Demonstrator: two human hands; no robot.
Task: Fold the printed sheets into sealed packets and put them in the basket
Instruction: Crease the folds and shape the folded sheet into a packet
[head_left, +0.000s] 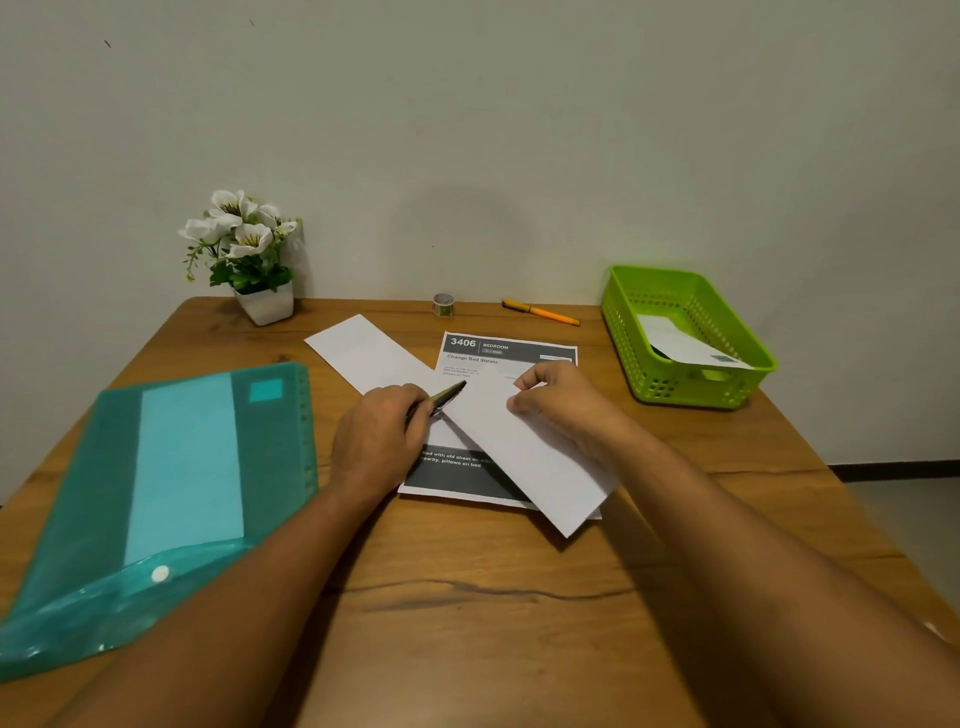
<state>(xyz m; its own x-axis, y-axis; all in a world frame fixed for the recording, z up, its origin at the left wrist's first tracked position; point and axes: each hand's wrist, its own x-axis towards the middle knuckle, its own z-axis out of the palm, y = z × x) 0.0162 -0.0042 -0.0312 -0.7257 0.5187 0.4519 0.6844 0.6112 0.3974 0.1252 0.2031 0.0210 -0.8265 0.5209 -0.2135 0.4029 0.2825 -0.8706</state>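
Our sheet (524, 457) lies diagonally, far-left to near-right, pinched at mid-length by our right hand (556, 400), the one nearer the basket (685, 392), while our left hand (374, 441) grips a pen (447, 395).

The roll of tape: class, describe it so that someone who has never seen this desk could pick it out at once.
Follow the far edge of the wooden table, along the wall. Between the flowerpot on the left and the orange pen on the right stands the roll of tape. It is the only small, round thing there.
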